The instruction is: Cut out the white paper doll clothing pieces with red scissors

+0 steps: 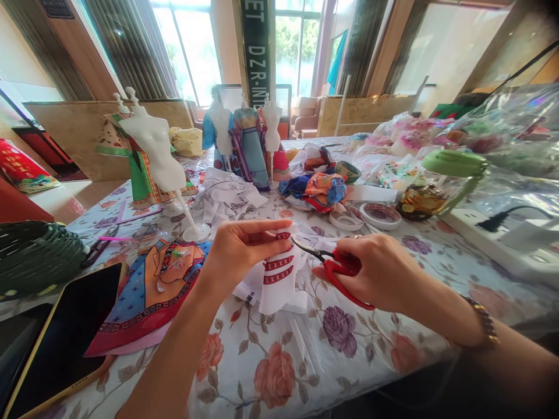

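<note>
My left hand (238, 247) pinches the top of a white paper piece with red patterned bands (277, 276) and holds it just above the floral tablecloth (279, 361). My right hand (375, 270) grips red-handled scissors (336, 265), whose blades point left and meet the paper's upper right edge beside my left fingertips. A bare white mini mannequin (159, 157) leans on its stand just behind my left hand. A colourful printed sheet (152, 291) lies flat under my left forearm.
A tablet (61, 337) lies at the near left beside a dark woven basket (35, 253). Dressed mini mannequins (248, 145), crumpled white paper (227, 195), bright fabric scraps (321, 186), tape rolls (379, 215), a green-lidded jar (441, 186) and plastic bags (502, 134) crowd the far side.
</note>
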`<action>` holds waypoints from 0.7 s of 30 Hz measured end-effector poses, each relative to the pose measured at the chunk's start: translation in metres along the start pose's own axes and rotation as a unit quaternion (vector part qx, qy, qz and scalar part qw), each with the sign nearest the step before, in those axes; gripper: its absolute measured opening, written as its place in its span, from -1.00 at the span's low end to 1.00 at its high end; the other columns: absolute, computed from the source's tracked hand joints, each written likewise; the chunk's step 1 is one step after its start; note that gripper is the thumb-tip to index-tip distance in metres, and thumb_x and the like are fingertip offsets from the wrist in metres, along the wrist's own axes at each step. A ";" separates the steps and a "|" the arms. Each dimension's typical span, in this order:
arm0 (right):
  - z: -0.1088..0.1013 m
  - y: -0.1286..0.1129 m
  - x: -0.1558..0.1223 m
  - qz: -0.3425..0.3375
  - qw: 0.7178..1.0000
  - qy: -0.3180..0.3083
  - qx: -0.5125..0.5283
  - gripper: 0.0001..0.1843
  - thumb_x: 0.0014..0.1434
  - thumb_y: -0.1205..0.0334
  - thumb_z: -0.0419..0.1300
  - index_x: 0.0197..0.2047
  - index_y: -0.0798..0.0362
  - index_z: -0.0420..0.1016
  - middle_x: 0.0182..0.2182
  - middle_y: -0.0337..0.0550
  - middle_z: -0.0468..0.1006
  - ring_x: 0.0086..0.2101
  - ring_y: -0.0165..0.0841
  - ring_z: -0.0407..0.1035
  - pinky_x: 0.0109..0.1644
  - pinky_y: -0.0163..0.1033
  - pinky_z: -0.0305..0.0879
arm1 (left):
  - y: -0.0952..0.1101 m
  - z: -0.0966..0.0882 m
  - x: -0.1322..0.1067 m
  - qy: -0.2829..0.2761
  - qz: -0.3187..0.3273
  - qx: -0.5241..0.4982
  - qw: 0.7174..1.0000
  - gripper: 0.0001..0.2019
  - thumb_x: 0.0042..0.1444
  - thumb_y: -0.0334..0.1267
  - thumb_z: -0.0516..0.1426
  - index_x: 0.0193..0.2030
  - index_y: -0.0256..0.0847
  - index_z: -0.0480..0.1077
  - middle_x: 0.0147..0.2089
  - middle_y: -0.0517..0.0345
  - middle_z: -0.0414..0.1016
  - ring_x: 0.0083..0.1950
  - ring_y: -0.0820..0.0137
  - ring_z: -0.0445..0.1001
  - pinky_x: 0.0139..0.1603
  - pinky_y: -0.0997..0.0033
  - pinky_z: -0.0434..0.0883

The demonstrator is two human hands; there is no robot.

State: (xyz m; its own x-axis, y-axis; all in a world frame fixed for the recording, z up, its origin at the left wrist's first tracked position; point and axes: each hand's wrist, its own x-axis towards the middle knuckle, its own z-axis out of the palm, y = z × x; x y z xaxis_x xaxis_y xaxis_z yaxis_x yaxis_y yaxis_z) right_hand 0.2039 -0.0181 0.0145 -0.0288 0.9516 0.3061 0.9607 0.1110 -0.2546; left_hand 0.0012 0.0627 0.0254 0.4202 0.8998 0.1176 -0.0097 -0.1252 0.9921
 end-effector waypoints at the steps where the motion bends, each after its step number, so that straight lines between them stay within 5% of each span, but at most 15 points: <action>1: 0.000 -0.001 0.000 0.003 1.000 -0.004 0.007 -0.47 0.08 -0.21 0.10 -0.66 -0.01 0.08 -0.74 -0.27 0.21 -0.65 -0.43 -0.01 -0.51 -0.26 -0.06 | 0.000 0.000 0.000 0.001 0.000 0.001 1.000 -0.73 -0.19 -0.32 0.40 -0.27 -0.02 0.64 -0.46 0.30 0.63 -0.40 0.48 0.57 -0.34 0.57 0.52; 21: 0.002 -0.003 0.004 -0.013 0.997 -0.019 0.076 -0.40 0.11 -0.30 0.03 -0.67 0.00 0.04 -0.74 -0.30 0.14 -0.63 -0.45 -0.08 -0.54 -0.27 -0.05 | 0.000 0.001 0.000 0.008 0.007 0.005 1.000 -0.74 -0.19 -0.33 0.40 -0.28 -0.03 0.64 -0.51 0.30 0.61 -0.46 0.54 0.53 -0.40 0.65 0.49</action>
State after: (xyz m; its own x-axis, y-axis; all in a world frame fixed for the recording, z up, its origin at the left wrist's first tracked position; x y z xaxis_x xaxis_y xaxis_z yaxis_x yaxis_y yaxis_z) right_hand 0.2007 -0.0141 0.0148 -0.0657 0.9578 0.2799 0.9063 0.1747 -0.3849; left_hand 0.0020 0.0619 0.0257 0.4050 0.9046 0.1325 -0.0058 -0.1424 0.9898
